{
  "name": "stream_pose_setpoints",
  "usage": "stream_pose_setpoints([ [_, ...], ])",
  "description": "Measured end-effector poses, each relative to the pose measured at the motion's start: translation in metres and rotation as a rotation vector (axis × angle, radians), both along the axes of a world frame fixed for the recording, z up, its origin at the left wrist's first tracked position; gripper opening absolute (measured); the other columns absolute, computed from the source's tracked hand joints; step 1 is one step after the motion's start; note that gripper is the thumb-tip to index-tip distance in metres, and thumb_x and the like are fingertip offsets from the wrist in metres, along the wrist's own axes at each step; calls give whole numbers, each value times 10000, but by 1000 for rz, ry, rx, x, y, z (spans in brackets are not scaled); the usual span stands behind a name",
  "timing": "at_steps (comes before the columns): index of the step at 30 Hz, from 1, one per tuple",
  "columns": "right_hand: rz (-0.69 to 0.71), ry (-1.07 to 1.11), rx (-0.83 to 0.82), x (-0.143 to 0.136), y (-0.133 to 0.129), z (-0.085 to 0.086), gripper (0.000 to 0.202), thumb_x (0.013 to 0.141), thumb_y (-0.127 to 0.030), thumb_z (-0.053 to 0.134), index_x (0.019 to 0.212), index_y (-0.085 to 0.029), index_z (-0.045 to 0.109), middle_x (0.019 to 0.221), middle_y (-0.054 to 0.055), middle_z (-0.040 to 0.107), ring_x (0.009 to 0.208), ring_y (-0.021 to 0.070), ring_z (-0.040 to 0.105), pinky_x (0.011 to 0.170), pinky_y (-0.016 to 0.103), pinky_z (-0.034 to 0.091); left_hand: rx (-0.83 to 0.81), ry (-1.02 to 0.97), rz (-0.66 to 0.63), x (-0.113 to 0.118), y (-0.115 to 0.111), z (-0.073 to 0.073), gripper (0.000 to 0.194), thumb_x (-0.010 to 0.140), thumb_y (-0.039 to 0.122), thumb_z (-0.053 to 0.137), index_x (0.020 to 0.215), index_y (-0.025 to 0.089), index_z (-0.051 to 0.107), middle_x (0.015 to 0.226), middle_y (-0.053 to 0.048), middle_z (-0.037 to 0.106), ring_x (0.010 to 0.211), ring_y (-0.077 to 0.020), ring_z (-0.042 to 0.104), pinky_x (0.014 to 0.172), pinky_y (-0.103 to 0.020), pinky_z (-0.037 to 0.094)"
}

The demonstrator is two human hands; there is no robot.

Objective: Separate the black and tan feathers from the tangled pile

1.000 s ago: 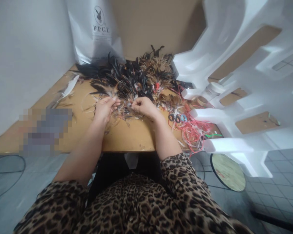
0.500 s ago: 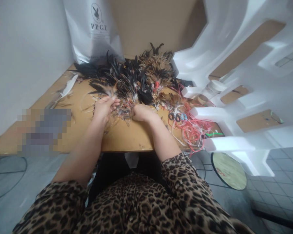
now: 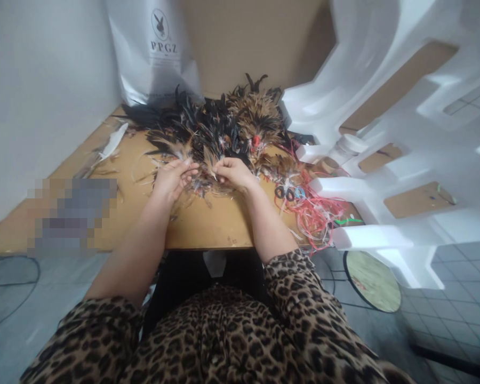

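My left hand [image 3: 173, 177] is closed in a pinch on brown feathers [image 3: 180, 148] that fan out above its fingertips. Just to its right, my right hand [image 3: 235, 173] pinches a small brown feather [image 3: 212, 159], its pale quill pointing down at the fingers. Beyond both hands spreads a heap of black feathers [image 3: 218, 120], with a bunch of brown feathers [image 3: 260, 113] at its right side. Loose feather bits lie on the wooden table [image 3: 208, 224] beneath and between the hands.
A white bag [image 3: 156, 58] stands at the back left, with a white feather [image 3: 115, 140] in front of it. Red and white strings [image 3: 314, 213] and black rings [image 3: 284, 193] lie at the right. White foam packing [image 3: 368, 234] rises along the right edge. A blurred-out patch covers the table's left.
My right hand has lifted slightly away from the feather bits, turned, and now shows a brown feather between its fingertips. My left hand has hardly moved.
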State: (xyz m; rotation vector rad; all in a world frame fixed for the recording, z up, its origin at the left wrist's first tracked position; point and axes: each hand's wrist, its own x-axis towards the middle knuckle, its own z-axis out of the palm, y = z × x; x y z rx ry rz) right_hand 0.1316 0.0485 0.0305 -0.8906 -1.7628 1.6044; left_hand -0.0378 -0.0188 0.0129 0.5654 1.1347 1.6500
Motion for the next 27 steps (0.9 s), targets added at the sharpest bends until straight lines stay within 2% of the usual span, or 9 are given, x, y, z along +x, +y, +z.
stream_pose_setpoints([
  [4,-130,73,-56,-12,-5,-3,142,703,-277,627,688,-157,552,433,-73,459,350,32,325,363,162,237,-19,-73,-169,0,-2,-1,62,729,134,665,773,102,634,813,-106,702,625,-107,662,461,-129,444],
  [7,-209,102,-44,-21,-12,-4,130,713,-262,609,688,-152,544,475,-72,470,390,30,346,408,159,288,-16,-85,-306,3,-4,-1,102,719,112,667,818,88,658,832,-120,699,664,-137,677,447,-135,448],
  [9,-254,113,-13,-26,-15,-6,130,717,-264,599,701,-148,544,527,-64,498,442,33,391,460,156,336,-12,-81,-352,4,-5,-1,98,728,105,653,822,85,667,810,-112,695,658,-139,675,437,-138,447],
  [12,-280,130,22,-30,-18,-9,143,711,-280,599,717,-145,551,588,-52,530,514,43,446,532,164,385,-9,-86,-358,6,-5,-1,80,752,81,614,806,85,673,771,-97,689,609,-104,651,452,-135,456],
  [17,-237,157,21,-31,-16,-13,187,702,-324,605,745,-150,554,636,-37,562,549,60,474,585,197,415,0,-137,-334,4,-3,-2,78,769,61,591,781,90,663,746,-80,682,587,-70,629,488,-115,467],
  [24,-370,3,386,-29,-15,-16,159,727,-307,559,737,-150,580,703,-20,571,623,78,476,639,214,404,-33,-196,-425,4,-6,1,124,775,60,586,879,96,645,791,-88,696,656,-133,675,474,-145,482],
  [27,-392,15,419,-31,-17,-16,163,731,-315,563,734,-153,586,715,-16,574,640,83,480,646,220,404,-26,-211,-441,5,-6,1,140,773,50,586,894,90,643,767,-77,690,650,-123,669,494,-146,490],
])
